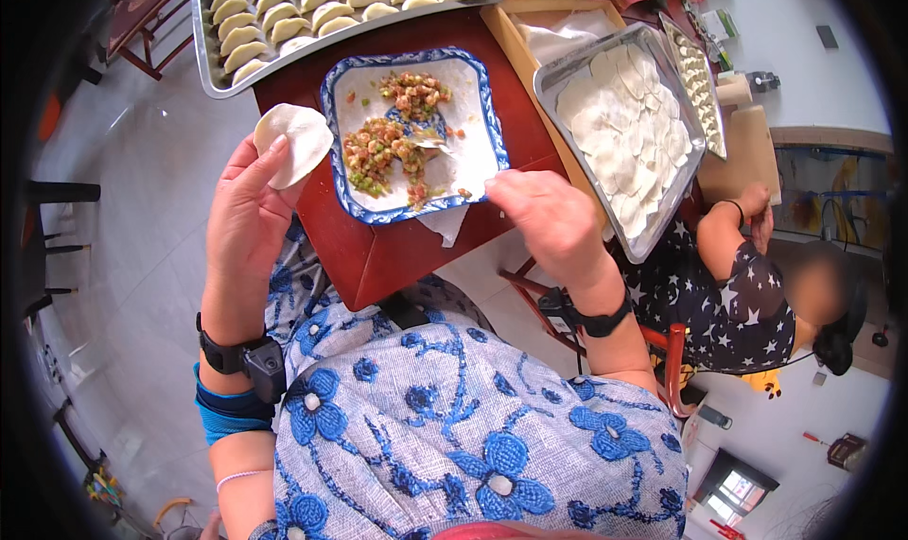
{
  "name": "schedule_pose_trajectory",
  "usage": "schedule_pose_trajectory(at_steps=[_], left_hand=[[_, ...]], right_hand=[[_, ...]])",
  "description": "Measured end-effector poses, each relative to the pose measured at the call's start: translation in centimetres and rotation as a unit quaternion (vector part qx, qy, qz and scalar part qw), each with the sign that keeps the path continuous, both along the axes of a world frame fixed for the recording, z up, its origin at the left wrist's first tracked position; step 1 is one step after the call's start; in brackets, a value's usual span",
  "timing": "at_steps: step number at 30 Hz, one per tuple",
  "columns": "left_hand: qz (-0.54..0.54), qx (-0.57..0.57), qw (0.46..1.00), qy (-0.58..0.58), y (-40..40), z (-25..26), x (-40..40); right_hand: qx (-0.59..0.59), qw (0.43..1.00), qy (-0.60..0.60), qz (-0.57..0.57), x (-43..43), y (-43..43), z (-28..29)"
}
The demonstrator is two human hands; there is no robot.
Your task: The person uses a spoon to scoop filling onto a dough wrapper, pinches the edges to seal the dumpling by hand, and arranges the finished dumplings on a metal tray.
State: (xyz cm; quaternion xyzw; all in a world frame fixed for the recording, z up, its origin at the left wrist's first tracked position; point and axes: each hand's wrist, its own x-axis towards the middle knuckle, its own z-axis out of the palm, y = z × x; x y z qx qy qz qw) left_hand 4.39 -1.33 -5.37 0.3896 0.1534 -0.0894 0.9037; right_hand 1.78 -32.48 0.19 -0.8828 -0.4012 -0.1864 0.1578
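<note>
My left hand (248,185) holds a round dumpling wrapper (294,143) upright, thumb on its near face, just left of a square blue-and-white dish (472,100). Chopped meat and green vegetable filling (376,150) lies in clumps in the dish. A metal spoon (431,143) rests its bowl end in the filling, and its pale handle runs towards my right hand (550,217). The fingers of that hand are closed at the dish's lower right corner, blurred, apparently around the handle's end. Under the near rim a white tissue (448,226) sticks out.
Rows of folded dumplings fill a metal tray (202,50) at the back left. Another metal tray (631,246) of stacked wrappers (624,136) stands right, by a wooden box (514,50). A seated person (731,292) works beside a board (745,146). The red table's corner (355,285) points at me.
</note>
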Motion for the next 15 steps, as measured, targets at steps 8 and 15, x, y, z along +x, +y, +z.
schedule_pose_trajectory(at_steps=[8,15], left_hand=[[-0.026,-0.035,0.999,-0.005,-1.1,-0.4,0.2],[-0.017,-0.03,0.999,0.004,-0.5,-0.5,-0.1]], right_hand=[[0.468,0.749,0.352,-0.309,-2.4,0.5,1.8],[0.403,0.806,0.317,-0.297,-2.0,3.2,2.3]])
